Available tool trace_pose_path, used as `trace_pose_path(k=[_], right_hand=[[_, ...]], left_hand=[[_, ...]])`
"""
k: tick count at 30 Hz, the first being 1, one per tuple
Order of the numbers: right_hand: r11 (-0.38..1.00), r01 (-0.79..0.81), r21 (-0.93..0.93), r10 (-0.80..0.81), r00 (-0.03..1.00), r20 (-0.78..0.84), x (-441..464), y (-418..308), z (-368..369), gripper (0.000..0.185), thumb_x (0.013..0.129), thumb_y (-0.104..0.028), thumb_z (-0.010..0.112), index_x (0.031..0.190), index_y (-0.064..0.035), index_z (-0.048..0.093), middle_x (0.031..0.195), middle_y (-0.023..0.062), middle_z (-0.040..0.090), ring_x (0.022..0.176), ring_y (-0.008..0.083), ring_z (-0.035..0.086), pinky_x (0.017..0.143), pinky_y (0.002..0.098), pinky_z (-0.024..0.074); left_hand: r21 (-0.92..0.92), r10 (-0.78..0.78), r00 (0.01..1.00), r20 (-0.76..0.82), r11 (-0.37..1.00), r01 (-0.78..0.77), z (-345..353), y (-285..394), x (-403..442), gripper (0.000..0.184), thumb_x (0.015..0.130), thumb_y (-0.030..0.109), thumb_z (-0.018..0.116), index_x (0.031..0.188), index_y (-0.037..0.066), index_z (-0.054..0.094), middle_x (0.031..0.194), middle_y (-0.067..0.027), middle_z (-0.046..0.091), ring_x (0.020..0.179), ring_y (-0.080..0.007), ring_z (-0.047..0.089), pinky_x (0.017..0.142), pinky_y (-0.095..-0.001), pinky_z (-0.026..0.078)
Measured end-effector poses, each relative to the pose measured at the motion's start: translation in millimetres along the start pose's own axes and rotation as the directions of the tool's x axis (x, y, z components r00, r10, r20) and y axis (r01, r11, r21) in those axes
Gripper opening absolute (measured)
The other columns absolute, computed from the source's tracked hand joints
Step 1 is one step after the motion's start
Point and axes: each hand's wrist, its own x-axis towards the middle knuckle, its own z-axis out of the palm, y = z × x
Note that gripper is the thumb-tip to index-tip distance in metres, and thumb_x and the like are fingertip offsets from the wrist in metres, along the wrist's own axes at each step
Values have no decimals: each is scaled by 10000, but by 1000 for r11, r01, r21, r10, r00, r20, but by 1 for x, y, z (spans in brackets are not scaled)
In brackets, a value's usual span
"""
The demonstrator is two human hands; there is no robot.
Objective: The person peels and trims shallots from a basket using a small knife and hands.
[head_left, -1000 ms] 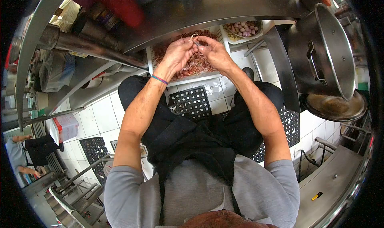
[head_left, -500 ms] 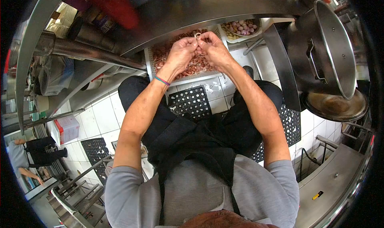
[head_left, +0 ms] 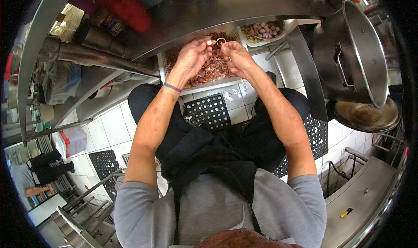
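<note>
My left hand (head_left: 195, 55) pinches a small whitish piece (head_left: 210, 42) between thumb and fingertips. Opposite it, my right hand (head_left: 237, 56) is closed on a thin, pale, curved strip (head_left: 221, 40) that arches up from the fingertips. The hands are slightly apart. Both are above a white perforated crate (head_left: 164, 72) filled with small reddish-brown pieces (head_left: 209, 69) mixed with pale bits. What kind of food these pieces are, I cannot make out.
A white basket (head_left: 265, 42) beside the crate holds purplish round bulbs and paler pieces. A steel shelf (head_left: 204, 17) overhangs the crate. To the right are a large steel pot (head_left: 352, 52) and a browned pan (head_left: 365, 115). Another person (head_left: 30, 174) stands far left.
My hands have moved apart from touching. A pale curved strip now shows at the right fingertips and a whitish piece at the left. The far person's arm has shifted.
</note>
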Motion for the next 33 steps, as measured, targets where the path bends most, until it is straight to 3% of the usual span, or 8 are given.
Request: trace_pose_path(k=[5,11,14,20,23,26,29,33], right_hand=[[973,3,-232,-44,985,-169,1,10,3,248,909,-223,619,1040,-76,469,737,36,520,426,71,354,310,258,216],[947,138,-290,-148,989,-15,-14,3,12,300,948,-148,542,1239,-77,531,763,24,543,490,81,404,358,254,312],[966,83,-245,-67,995,71,-18,-2,12,359,967,-138,504,1324,-97,493,804,25,558,522,72,419,389,239,340],[987,135,-86,-120,979,164,-17,0,15,357,970,-183,518,1313,-84,514,776,17,577,528,53,426,395,225,342],[959,229,-165,-205,967,149,-12,2,15,369,954,-181,553,1303,-66,522,746,12,588,542,57,455,435,234,369],[782,545,-304,-537,835,117,3,16,18,366,935,-168,587,1274,-41,539,756,17,609,606,69,518,512,232,412],[836,414,-359,-398,909,123,-6,8,17,412,931,-133,599,1308,-5,493,849,20,619,807,77,561,727,219,450],[842,486,-234,-472,874,116,-7,10,21,365,912,-132,617,1256,-31,550,769,22,619,703,72,552,585,219,430]], left_hand=[[-90,-12,1000,-6,996,11,-3,6,-6,210,969,87,494,1149,-20,509,1024,-109,598,850,-163,560,767,-281,500],[-123,-46,998,29,991,50,-10,7,-3,204,970,84,495,1134,-38,507,1038,-117,585,861,-176,565,780,-291,513],[-143,-69,998,10,987,69,-12,7,-4,188,973,88,493,1112,-37,515,1042,-115,581,873,-173,569,791,-287,517],[-125,-46,998,-53,991,39,-6,6,-4,172,972,84,495,1083,-35,550,1019,-99,596,873,-164,580,802,-291,527],[-120,-42,998,-40,992,36,-5,4,-1,167,970,89,501,1068,-29,567,1006,-92,607,868,-161,581,803,-290,529],[-118,-39,999,15,992,41,-9,3,1,180,968,97,507,1077,-35,563,1011,-102,612,890,-166,587,824,-285,523],[-101,-34,999,22,994,36,-9,0,1,188,966,109,513,1073,-34,573,1013,-105,623,898,-166,593,831,-279,520],[-89,-39,999,37,995,42,0,-1,-2,195,965,122,518,1063,-33,583,1023,-106,629,900,-167,601,825,-282,521]])
